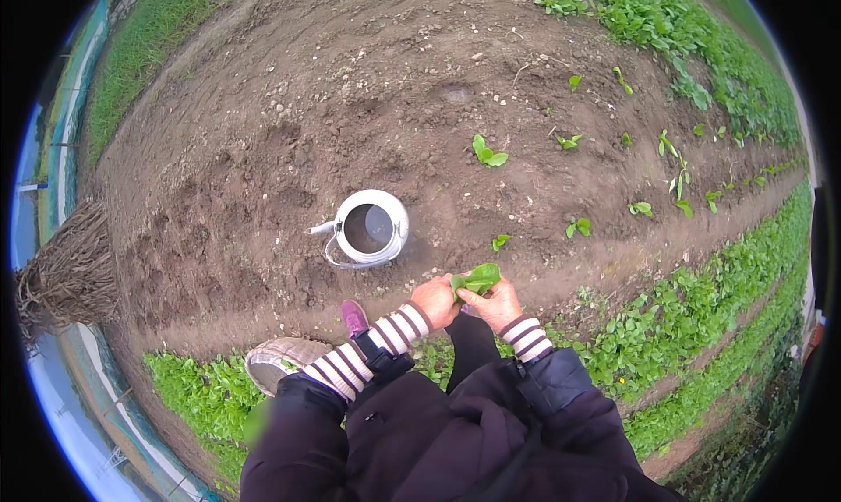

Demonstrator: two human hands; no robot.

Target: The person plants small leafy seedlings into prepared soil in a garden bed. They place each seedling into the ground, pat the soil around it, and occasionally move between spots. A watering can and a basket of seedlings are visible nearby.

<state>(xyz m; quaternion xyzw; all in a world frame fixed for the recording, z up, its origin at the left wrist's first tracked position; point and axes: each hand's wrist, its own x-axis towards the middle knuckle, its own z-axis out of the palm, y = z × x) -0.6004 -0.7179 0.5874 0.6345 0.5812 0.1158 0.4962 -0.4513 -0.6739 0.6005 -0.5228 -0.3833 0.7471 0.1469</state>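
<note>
Both my hands meet in front of my body around a leafy green seedling (482, 278). My left hand (435, 301) closes on its left side, and the fingers of my right hand (498, 303) pinch it from the right; its lower part is hidden by the hands. A white metal kettle (398, 221), lidless and with some liquid inside, stands on the soil up and to the left of my hands, its spout pointing left and its handle folded down. Small seedlings (487, 152) stand in the soil beyond and to the right.
Several shallow holes (454, 93) mark the brown soil. A woven basket (289, 357) sits by my left forearm, close to my purple shoe (355, 318). Dense leafy rows (657, 324) grow at right and below. Dry stalks (72, 265) lie in a heap at far left, near netting (72, 114).
</note>
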